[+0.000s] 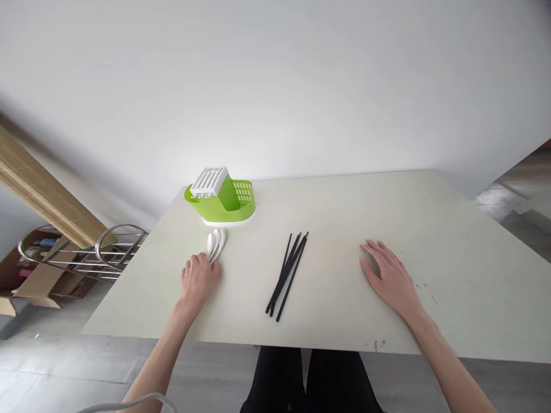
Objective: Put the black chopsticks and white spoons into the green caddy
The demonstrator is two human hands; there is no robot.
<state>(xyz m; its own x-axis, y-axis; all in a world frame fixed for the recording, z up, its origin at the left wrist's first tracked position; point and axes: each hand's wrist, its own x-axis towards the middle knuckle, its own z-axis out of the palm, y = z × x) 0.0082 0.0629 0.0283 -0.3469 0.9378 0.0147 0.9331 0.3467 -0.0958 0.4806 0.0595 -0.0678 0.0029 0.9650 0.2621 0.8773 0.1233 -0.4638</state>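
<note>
My left hand [198,279] rests on the pale table [336,206], fingers curled over the handles of several white spoons [216,241] whose bowls point toward a green and white cutlery holder [221,198]. Whether the hand grips the spoons or only touches them is unclear. Several black chopsticks [287,273] lie in a loose bundle in the middle of the table. My right hand [387,278] lies flat on the table to the right of the chopsticks, fingers spread, holding nothing.
A metal wire rack [99,252] stands on the floor left of the table, with cardboard boxes [26,275] behind it. A white wall rises beyond the table's far edge. My dark-trousered legs [310,381] show below the near edge.
</note>
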